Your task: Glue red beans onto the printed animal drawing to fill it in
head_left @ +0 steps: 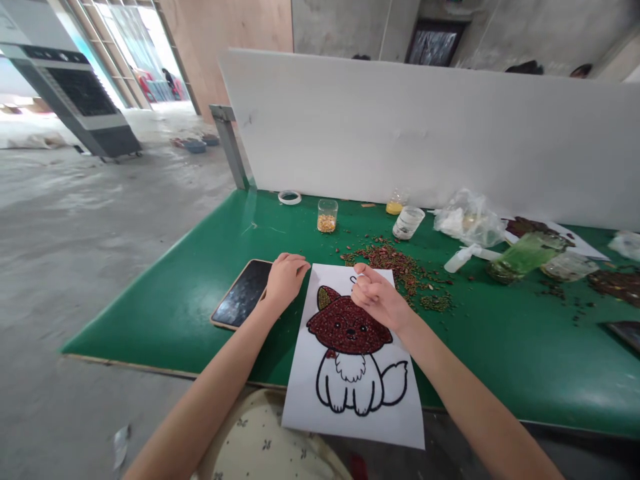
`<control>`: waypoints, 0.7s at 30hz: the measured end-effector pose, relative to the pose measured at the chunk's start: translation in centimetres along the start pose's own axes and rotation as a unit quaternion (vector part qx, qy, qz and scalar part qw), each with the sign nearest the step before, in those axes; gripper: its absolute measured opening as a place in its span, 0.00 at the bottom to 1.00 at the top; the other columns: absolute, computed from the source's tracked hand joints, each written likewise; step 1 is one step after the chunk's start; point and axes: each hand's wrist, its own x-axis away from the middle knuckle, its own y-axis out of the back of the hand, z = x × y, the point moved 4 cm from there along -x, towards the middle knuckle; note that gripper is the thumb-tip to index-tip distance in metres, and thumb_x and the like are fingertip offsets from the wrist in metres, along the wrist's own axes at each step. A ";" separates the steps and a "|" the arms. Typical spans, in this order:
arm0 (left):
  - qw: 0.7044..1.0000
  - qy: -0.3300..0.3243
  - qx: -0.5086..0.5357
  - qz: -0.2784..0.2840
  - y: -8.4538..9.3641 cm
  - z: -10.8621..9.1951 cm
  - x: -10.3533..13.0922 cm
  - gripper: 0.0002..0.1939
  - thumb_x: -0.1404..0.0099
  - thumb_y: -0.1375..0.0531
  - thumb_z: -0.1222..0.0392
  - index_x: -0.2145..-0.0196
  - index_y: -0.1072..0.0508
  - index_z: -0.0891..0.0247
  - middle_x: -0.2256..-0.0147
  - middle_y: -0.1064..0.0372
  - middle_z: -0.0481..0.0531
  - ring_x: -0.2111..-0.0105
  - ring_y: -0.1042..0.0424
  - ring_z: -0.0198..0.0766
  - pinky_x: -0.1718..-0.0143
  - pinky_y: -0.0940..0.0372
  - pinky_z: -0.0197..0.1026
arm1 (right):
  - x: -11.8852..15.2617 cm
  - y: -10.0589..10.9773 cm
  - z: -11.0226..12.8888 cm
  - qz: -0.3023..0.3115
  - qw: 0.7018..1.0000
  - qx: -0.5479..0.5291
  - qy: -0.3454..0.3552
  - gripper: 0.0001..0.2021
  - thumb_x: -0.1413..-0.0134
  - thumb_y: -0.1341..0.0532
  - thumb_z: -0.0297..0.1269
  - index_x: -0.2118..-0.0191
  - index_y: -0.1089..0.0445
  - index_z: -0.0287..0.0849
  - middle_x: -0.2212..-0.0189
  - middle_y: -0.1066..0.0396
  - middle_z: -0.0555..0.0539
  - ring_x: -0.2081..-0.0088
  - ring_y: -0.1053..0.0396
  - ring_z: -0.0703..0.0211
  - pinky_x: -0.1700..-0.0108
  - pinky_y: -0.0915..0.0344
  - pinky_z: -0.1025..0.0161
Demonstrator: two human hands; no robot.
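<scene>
A white sheet point(300, 393) with a black-outlined fox drawing overhangs the table's front edge; dark red beans cover the fox's head and green ones fill one ear. Above the sheet's upper right part is my right hand point(373, 293), its fingers curled together; whatever they may hold is too small to name. My left hand point(287, 277) rests beside the sheet's upper left corner, next to a phone point(241, 295), with its fingers bent and the tips near each other. Beyond the sheet lies a loose pile of red and green beans point(395, 263).
On the green table point(165, 300) stand a cup of yellow kernels point(327, 217), a tilted clear cup point(409, 223), a white glue bottle point(461, 258) and a green-tinted jar point(525, 258). A tape roll point(289, 197) lies near the white partition point(400, 133). Plastic bags point(470, 220) sit at the back right.
</scene>
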 end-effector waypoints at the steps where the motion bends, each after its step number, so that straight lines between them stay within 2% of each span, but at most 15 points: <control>1: 1.000 0.007 -0.003 0.001 0.0 0.0 0.0 0.11 0.37 0.45 0.59 0.73 0.24 0.60 0.62 0.26 0.53 0.60 0.33 0.43 0.55 0.40 0.47 | 0.1 0.0 0.1 0.002 1.000 -0.005 0.001 0.12 0.57 0.42 0.27 0.63 0.39 0.46 0.85 0.58 0.61 0.82 0.60 0.68 0.77 0.55 0.66; 4: 0.999 0.037 -0.029 -0.005 0.2 0.0 0.1 0.14 0.41 0.41 0.54 0.81 0.30 0.61 0.69 0.27 0.52 0.64 0.34 0.44 0.59 0.40 0.46 | 0.2 -0.1 0.3 0.006 1.000 -0.024 0.000 0.13 0.60 0.42 0.28 0.64 0.39 0.46 0.85 0.59 0.60 0.82 0.61 0.68 0.77 0.56 0.65; 6: 0.998 0.040 -0.042 -0.015 0.5 -0.3 0.1 0.21 0.39 0.43 0.51 0.85 0.37 0.61 0.75 0.32 0.52 0.69 0.36 0.42 0.61 0.41 0.46 | 0.3 -0.3 0.5 0.009 0.999 -0.045 -0.008 0.13 0.62 0.43 0.28 0.65 0.39 0.45 0.84 0.58 0.59 0.81 0.61 0.67 0.77 0.57 0.64; 8: 0.999 0.028 -0.032 -0.033 1.0 -0.9 0.1 0.23 0.35 0.47 0.52 0.86 0.42 0.61 0.78 0.38 0.50 0.72 0.39 0.39 0.62 0.41 0.44 | 0.4 -0.5 0.7 0.016 0.998 -0.066 -0.016 0.13 0.63 0.43 0.29 0.66 0.38 0.45 0.83 0.57 0.58 0.81 0.62 0.66 0.77 0.57 0.64; 11: 0.997 0.000 0.010 -0.073 1.8 -2.1 0.2 0.16 0.33 0.51 0.57 0.79 0.40 0.60 0.73 0.38 0.51 0.69 0.38 0.40 0.61 0.41 0.44 | 0.4 -0.8 0.8 0.033 0.996 -0.075 -0.023 0.13 0.64 0.43 0.29 0.66 0.39 0.45 0.83 0.58 0.58 0.81 0.62 0.66 0.77 0.58 0.64; 14: 0.995 -0.050 0.053 -0.073 2.0 -3.4 0.5 0.04 0.36 0.50 0.65 0.67 0.37 0.61 0.63 0.35 0.54 0.60 0.37 0.42 0.55 0.41 0.44 | 0.5 -0.9 0.7 0.043 0.997 -0.063 -0.026 0.13 0.63 0.43 0.29 0.66 0.39 0.45 0.82 0.59 0.58 0.81 0.62 0.66 0.77 0.57 0.64; 16: 0.993 -0.075 0.070 -0.057 1.8 -3.9 0.7 0.11 0.41 0.50 0.72 0.62 0.37 0.62 0.59 0.35 0.54 0.56 0.38 0.42 0.52 0.42 0.44 | 0.5 -1.0 0.7 0.047 0.997 -0.058 -0.027 0.13 0.62 0.43 0.30 0.65 0.39 0.45 0.82 0.58 0.58 0.81 0.61 0.66 0.76 0.57 0.64; 18: 0.992 -0.084 0.079 -0.044 1.6 -4.0 0.8 0.16 0.46 0.51 0.76 0.62 0.35 0.62 0.58 0.35 0.54 0.54 0.39 0.42 0.51 0.42 0.45 | 0.5 -1.1 0.7 0.052 0.997 -0.055 -0.027 0.12 0.61 0.44 0.31 0.65 0.39 0.45 0.83 0.57 0.57 0.80 0.60 0.66 0.76 0.56 0.64; 21: 0.990 -0.090 0.109 -0.028 1.4 -3.9 0.7 0.15 0.46 0.50 0.76 0.66 0.30 0.62 0.60 0.33 0.53 0.56 0.38 0.42 0.51 0.41 0.46 | 0.5 -1.3 0.7 0.051 0.998 -0.043 -0.021 0.10 0.59 0.45 0.33 0.65 0.39 0.45 0.82 0.56 0.57 0.80 0.58 0.66 0.75 0.55 0.63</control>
